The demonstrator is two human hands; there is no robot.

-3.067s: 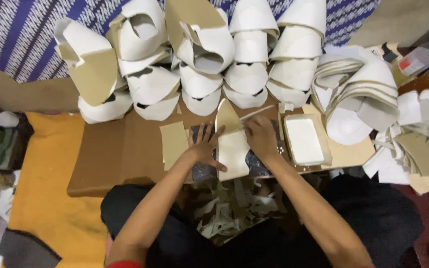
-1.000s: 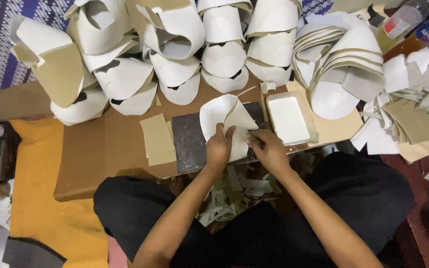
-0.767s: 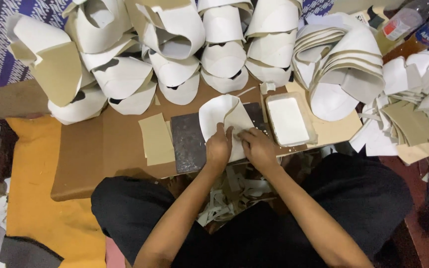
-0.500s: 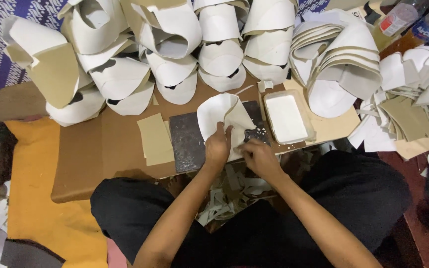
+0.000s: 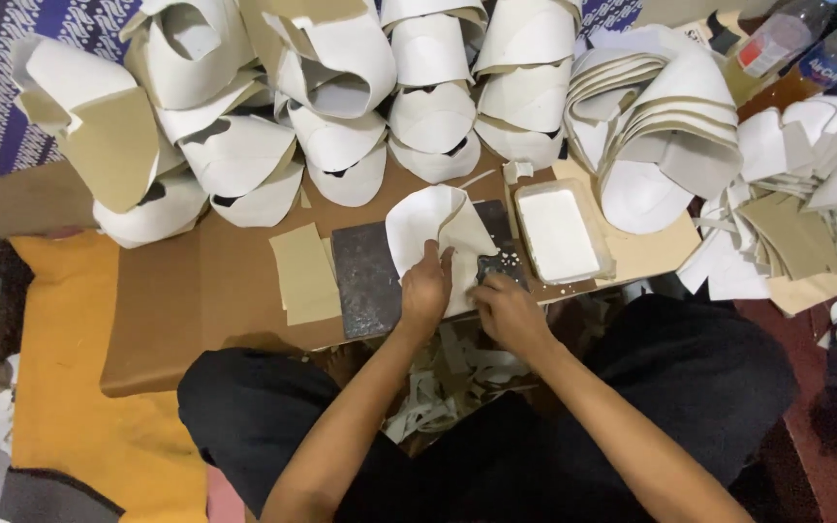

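Fingers of your left hand (image 5: 425, 289) are pressing flat on the folded white piece (image 5: 430, 232); your right hand (image 5: 502, 307) is curling closed just beside it over the dark slab (image 5: 368, 281).

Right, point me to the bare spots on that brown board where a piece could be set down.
Bare: the brown board left of the tan sheet, below the curved white stacks. Crowded: the dark slab under both hands, the white tray, and the loose pile at right.

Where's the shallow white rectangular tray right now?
In the head view the shallow white rectangular tray sits right of centre on the brown cardboard board, just right of the dark work slab and beyond the right hand.
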